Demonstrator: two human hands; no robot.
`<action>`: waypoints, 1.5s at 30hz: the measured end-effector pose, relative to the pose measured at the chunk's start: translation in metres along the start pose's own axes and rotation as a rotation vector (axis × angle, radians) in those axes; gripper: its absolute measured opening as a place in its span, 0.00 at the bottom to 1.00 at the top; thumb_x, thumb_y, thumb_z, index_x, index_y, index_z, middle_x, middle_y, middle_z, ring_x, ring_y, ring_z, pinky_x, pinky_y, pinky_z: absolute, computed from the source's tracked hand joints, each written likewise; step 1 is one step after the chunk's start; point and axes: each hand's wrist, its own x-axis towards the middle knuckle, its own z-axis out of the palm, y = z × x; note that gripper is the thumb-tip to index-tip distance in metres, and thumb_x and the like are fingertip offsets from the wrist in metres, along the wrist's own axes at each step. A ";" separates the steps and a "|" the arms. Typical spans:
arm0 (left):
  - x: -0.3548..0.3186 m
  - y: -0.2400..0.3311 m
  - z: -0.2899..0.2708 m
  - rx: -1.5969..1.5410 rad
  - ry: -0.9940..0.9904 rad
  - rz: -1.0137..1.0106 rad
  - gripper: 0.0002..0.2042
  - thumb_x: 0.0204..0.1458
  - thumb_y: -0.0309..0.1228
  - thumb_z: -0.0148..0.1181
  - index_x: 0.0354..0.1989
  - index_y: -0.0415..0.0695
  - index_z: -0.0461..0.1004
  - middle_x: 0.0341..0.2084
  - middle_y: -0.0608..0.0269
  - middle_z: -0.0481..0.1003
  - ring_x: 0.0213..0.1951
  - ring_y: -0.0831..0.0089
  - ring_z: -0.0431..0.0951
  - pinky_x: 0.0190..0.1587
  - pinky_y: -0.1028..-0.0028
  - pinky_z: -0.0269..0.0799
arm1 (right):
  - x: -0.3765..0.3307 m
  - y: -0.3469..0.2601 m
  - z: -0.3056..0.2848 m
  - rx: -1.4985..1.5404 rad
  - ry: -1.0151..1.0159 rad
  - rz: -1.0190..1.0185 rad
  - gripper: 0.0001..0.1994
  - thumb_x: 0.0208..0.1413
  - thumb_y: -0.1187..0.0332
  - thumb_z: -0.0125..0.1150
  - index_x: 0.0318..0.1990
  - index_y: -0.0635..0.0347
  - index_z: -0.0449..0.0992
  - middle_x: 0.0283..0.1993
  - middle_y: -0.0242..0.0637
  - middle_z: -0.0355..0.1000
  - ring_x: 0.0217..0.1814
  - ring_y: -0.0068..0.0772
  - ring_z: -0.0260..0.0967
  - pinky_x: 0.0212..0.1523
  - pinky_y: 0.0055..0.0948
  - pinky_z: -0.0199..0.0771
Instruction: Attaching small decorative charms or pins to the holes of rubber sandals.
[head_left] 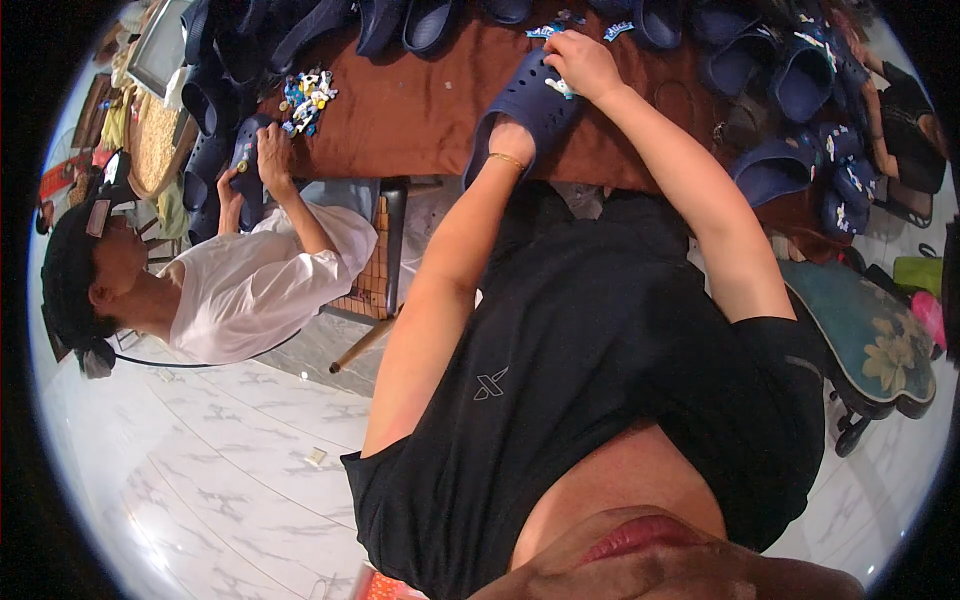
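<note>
A navy clog [521, 92] with holes in its upper lies at the table's near edge, toe pointing away from me. My left hand [511, 138] is pushed into its opening and holds it from inside; those fingers are hidden. Over the toe, my right hand [583, 64] has its fingers pinched together against the upper. Whatever they hold is too small to make out. Beside these fingers, a small white-and-blue charm [561, 89] sits on the clog. Just beyond the toe lie a blue-and-white charm [543, 31] and another blue charm [618, 30].
Navy clogs [433, 25] line the far side of the brown-covered table [400, 118]. More clogs [775, 170] stand at the right, some bearing charms. A pile of colourful charms [308, 101] lies left. There, a person in white [265, 285] handles another clog [247, 150]. Someone else's arm shows far right.
</note>
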 end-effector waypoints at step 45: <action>-0.001 0.001 0.004 -0.004 0.057 0.030 0.13 0.42 0.30 0.43 0.24 0.39 0.76 0.28 0.48 0.74 0.33 0.57 0.75 0.39 0.64 0.69 | 0.001 0.090 -0.016 -0.569 -0.261 0.326 0.13 0.50 0.72 0.42 0.43 0.56 0.68 0.42 0.49 0.65 0.39 0.50 0.69 0.35 0.42 0.71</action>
